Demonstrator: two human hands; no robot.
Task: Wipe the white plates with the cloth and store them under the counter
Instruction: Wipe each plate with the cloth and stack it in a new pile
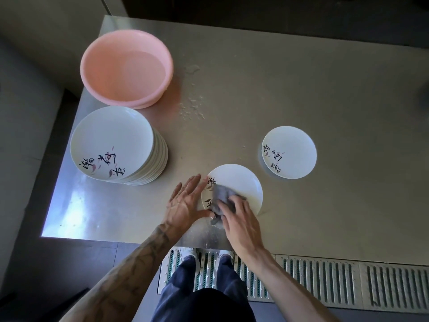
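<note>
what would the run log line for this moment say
step: wipe | left hand: flat against plate rim | right hand: grips grey cloth on plate | plate stack: at left, by pink basin | single plate: at right

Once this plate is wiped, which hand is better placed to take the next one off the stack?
Probably the left. The left hand rests flat at the edge of the plate, holding nothing, on the same side as the stack. The right hand grips the grey cloth on the plate.
</note>
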